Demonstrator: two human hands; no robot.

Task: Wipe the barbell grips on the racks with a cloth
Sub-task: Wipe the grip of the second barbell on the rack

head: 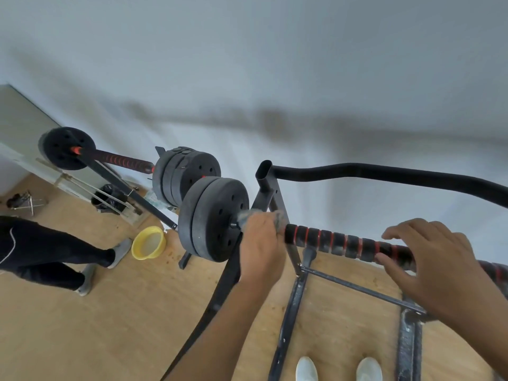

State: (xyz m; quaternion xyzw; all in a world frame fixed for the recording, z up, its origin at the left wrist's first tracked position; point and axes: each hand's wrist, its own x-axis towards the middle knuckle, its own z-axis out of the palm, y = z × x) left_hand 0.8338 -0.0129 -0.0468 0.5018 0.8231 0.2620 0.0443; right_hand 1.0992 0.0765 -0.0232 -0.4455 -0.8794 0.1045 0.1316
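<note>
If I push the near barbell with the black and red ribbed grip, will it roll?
It may roll: the black and red ribbed barbell grip is round and lies across the black metal rack. Likely heavy: thick black plates load its end.

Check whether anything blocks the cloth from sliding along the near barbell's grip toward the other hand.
Nothing visible lies on the grip between the cloth, held by the left hand, and the right hand. The right hand itself rests on the grip farther along and would stop the wipe there. A rack post passes behind the bar.
</note>
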